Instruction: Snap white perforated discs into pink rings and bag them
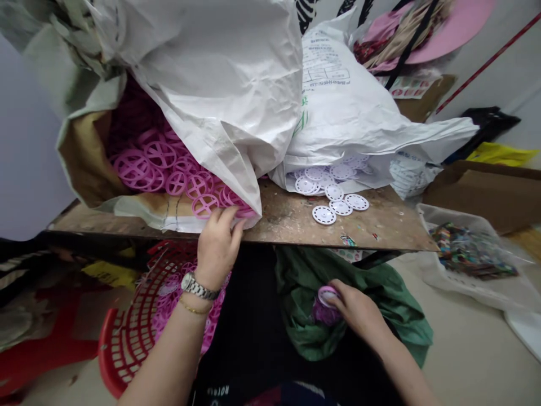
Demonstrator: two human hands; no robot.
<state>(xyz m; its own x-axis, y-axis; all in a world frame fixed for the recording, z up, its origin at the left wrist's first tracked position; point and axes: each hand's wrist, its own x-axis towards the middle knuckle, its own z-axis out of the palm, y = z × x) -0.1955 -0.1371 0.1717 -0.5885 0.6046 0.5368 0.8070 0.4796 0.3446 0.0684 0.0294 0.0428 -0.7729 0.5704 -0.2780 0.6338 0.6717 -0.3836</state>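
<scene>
My left hand (217,245), with a watch on its wrist, reaches to the mouth of a white sack (224,107). Its fingertips touch the pink plastic wheels (205,206) spilling there, and a gap shows between thumb and forefinger. Lower right, my right hand (353,307) pinches a white disc with a pink rim (328,294). That disc is over the opening of a green bag (300,332), where more purple-pink pieces show. White discs with black dashes (324,215) lie loose on the wooden bench, in front of a second white sack (342,96).
The wooden bench (287,220) runs across in front of me. Below its left part, a red basket (110,349) holds many pink pieces. At right, a clear plastic bin (456,285) contains small multicoloured parts beside a cardboard box (486,192).
</scene>
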